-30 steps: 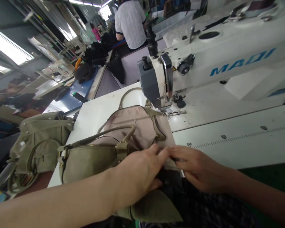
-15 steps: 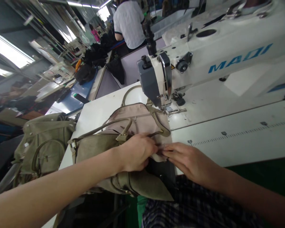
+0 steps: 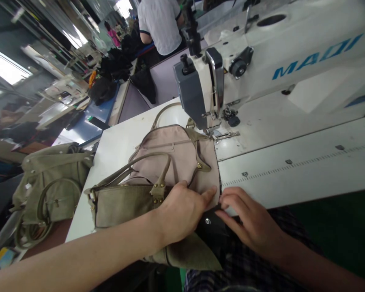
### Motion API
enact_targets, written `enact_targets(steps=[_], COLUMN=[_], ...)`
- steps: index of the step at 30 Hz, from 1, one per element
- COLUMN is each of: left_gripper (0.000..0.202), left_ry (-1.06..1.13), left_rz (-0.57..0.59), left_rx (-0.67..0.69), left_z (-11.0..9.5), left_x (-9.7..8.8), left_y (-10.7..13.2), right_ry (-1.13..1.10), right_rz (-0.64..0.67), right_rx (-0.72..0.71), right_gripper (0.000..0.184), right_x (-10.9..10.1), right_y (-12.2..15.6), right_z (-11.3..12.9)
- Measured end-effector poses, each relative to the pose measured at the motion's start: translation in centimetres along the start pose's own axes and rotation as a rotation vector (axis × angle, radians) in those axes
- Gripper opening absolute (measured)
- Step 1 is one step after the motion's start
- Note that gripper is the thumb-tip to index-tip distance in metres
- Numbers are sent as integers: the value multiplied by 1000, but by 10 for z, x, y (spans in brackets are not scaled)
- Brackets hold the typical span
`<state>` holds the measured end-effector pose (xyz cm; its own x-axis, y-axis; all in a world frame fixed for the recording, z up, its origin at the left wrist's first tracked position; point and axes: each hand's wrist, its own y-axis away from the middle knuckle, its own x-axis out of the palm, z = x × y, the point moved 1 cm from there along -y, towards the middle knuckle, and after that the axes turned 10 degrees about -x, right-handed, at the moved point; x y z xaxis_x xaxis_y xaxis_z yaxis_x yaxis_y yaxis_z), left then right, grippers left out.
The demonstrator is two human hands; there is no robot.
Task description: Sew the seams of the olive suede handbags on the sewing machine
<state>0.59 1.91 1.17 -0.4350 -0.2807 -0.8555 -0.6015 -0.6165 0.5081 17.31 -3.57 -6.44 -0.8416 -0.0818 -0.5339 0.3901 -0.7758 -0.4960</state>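
Note:
An olive-green handbag (image 3: 121, 205) lies on the sewing table, its pink lining (image 3: 182, 156) spread out flat toward the machine. My left hand (image 3: 184, 209) is closed on the bag's near part, with the index finger stretched along the lining; its lower fingers are hidden. At the lining's right edge, my right hand (image 3: 246, 217) pinches the border between thumb and fingers. Below the hands, a dark flap (image 3: 214, 227) shows a round metal snap. The far end of the lining edge lies by the presser foot (image 3: 211, 130) of the sewing machine (image 3: 197, 91).
A second olive bag (image 3: 53, 186) sits left of the white table (image 3: 109, 150). A ruler strip (image 3: 288, 163) runs along the table's right side. Behind the machine, a person in a white shirt (image 3: 159, 26) faces away. Dark fabric piles (image 3: 117, 61) lie farther back.
My left hand has slid slightly down and right, its index finger now extended. My right hand has moved right and down along the edge. The lining is flatter, and the snap is plainly visible.

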Motion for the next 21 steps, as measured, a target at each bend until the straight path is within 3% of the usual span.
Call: enact_targets(steps=[2,6,13,17,19,21], left_gripper=[59,29,40,22,31,56], left_ry=[28,148,288,365,333,171], left_rz=[7,29,128,185,106,10], left_rx=[-3,-35,-31,56,74,21], left_z=[-2,-3,1,19,28,35], left_x=[0,-8,-18,-40,-50,-51], left_y=[0,0,8,5,-2,-10], right_ry=[60,150,175,189,221,251], right_rz=[-55,-32,-55,8,35,37], right_rx=[-21,-86,-203,-260,-273,-274], right_gripper=[15,29,25,26,27,27], right_x=[0,2,7,6,7,8], right_y=[1,-9,-13,-9,-7,-5], right_z=[-1,-5,-11,-10,-9,-8])
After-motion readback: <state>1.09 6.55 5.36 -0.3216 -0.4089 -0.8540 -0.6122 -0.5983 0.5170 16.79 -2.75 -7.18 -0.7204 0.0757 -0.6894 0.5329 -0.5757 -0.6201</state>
